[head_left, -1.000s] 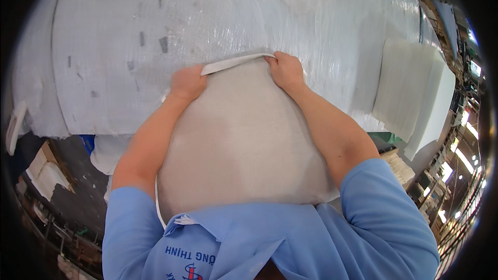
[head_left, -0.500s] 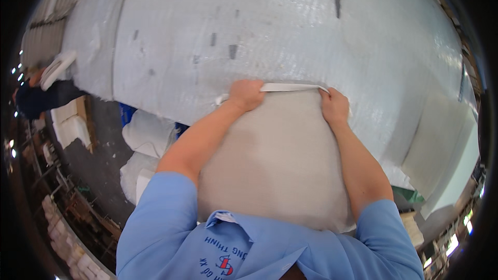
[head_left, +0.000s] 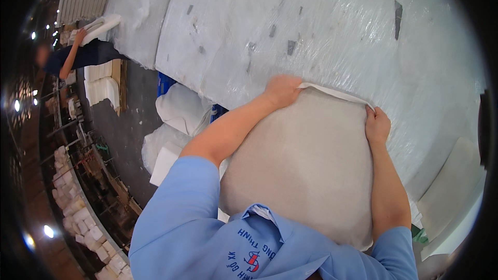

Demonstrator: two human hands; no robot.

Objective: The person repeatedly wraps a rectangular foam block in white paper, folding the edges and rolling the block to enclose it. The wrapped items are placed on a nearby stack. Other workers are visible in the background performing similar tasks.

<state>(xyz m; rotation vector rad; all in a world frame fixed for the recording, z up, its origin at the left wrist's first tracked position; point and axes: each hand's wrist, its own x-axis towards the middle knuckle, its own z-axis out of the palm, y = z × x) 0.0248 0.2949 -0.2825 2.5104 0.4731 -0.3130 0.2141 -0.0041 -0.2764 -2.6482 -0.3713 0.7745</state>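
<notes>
A beige fabric-covered cushion (head_left: pixel 306 161) lies against my front, its far side on the plastic-wrapped table top. Along its far edge runs a pale fabric strip (head_left: pixel 337 93), slightly slack and bowed between my hands. My left hand (head_left: pixel 283 91), a little blurred, is closed on the strip's left end at the cushion's far left corner. At the far right corner my right hand (head_left: pixel 378 124) pinches the other end, thumb and fingers together. Both forearms reach along the cushion's sides. Its underside is hidden.
Clear plastic film covers the wide table (head_left: pixel 228 26), with a few torn patches. White wrapped bundles (head_left: pixel 181 109) stand below its left edge. Another person (head_left: pixel 85 57) handles a white padded piece (head_left: pixel 101 27) at far left. A beige panel (head_left: pixel 451 186) leans at right.
The view has swung, shifting the table, cushion and my hands rightward in the picture. The strip, nearly straight before, now slopes down to the right. Both hands keep their hold.
</notes>
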